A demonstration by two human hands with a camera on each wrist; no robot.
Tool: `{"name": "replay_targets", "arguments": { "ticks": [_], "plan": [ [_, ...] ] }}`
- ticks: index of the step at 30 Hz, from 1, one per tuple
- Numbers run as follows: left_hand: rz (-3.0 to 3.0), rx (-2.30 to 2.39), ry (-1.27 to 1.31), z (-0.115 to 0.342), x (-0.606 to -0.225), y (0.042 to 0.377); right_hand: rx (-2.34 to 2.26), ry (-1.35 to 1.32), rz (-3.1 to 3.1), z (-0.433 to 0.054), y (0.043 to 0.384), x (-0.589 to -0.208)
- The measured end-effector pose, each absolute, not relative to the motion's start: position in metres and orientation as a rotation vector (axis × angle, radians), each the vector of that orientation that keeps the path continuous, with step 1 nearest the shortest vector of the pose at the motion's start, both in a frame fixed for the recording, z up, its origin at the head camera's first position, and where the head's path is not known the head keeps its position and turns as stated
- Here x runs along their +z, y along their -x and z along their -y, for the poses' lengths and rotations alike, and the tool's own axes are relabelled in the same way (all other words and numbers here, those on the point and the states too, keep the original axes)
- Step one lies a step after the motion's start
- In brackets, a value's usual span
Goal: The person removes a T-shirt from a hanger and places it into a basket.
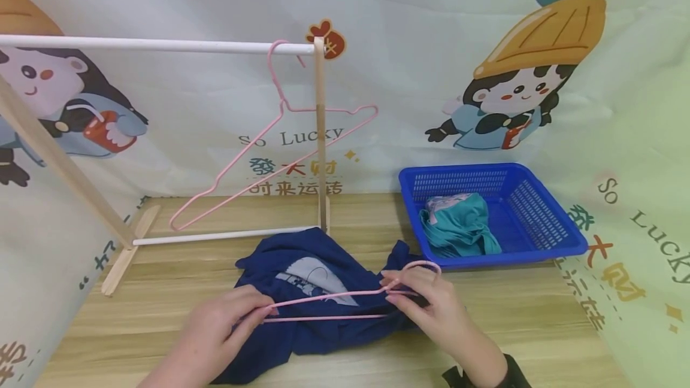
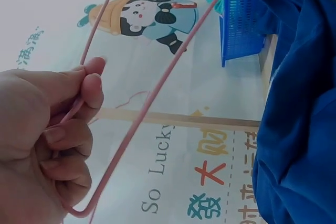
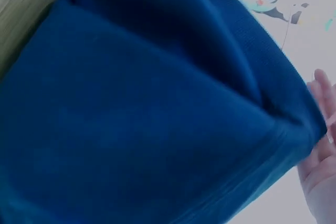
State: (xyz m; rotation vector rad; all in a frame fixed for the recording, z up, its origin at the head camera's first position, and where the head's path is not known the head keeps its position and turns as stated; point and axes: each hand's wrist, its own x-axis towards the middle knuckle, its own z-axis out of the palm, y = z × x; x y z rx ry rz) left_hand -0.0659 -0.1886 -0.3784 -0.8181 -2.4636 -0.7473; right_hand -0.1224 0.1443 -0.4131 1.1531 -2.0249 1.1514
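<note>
A pink clothes hanger [image 1: 334, 296] is held level between both hands, just above a rumpled navy garment [image 1: 269, 340] with a pale print. My left hand [image 1: 232, 322] grips the hanger's left end; the left wrist view shows its fingers [image 2: 93, 90] curled around the pink wire. At the other side, my right hand [image 1: 426, 304] pinches the hanger near the base of its hook. In the right wrist view navy cloth [image 3: 131, 114] fills most of the picture, hiding the hanger there, and part of a hand [image 3: 320, 166] shows at the right edge.
A rack with a white top rod [image 1: 162, 44] and wooden posts stands at the back left. Another pink hanger [image 1: 232, 169] hangs from it. At the back right, a blue basket [image 1: 539, 253] contains teal cloth [image 1: 463, 229]. Printed fabric sheets form the surrounding walls.
</note>
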Motion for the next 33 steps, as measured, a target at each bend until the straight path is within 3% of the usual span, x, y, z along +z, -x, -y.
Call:
{"name": "replay_targets", "arguments": {
  "ticks": [9, 33],
  "plan": [
    [2.417, -0.737, 0.688, 0.196, -0.382, 0.065, 1.119, -0.987, 2.186, -0.159, 0.127, -0.425],
    [2.237, -0.887, 0.680, 0.233, -0.374, 0.058, 1.309, -1.122, 2.027, -0.174, 0.138, -0.424]
  ]
}}
